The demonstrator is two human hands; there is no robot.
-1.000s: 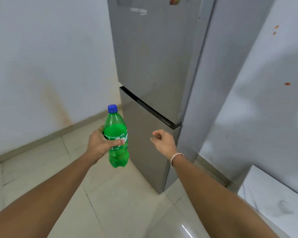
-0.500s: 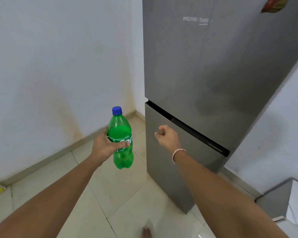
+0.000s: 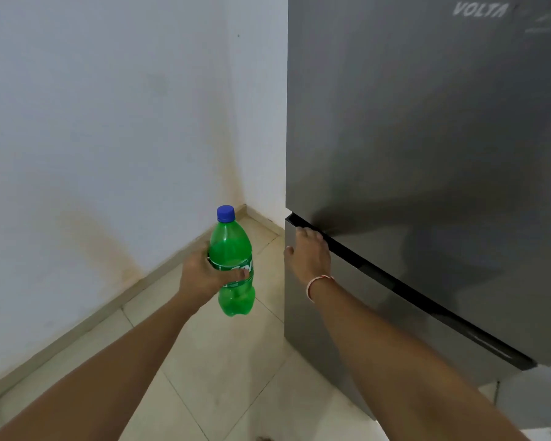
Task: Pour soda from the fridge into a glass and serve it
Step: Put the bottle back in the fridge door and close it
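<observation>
Fingers of the left hand [image 3: 201,275] wrap the soda bottle [image 3: 233,265]; right hand [image 3: 309,254] fingers hook the fridge [image 3: 427,122] door edge

a single wide-angle head camera looks forward and down from the person's own eye level, close to the grey fridge [image 3: 427,154] filling its right side, with the wall corner and tiled floor [image 3: 229,370] at left.

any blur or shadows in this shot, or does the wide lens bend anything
Head view: the logo on the fridge is smeared by motion blur; the right hand and arm cast a soft shadow across the doors; the wide lens splays the forearms; the bottle in the left hand stays sharp.
</observation>
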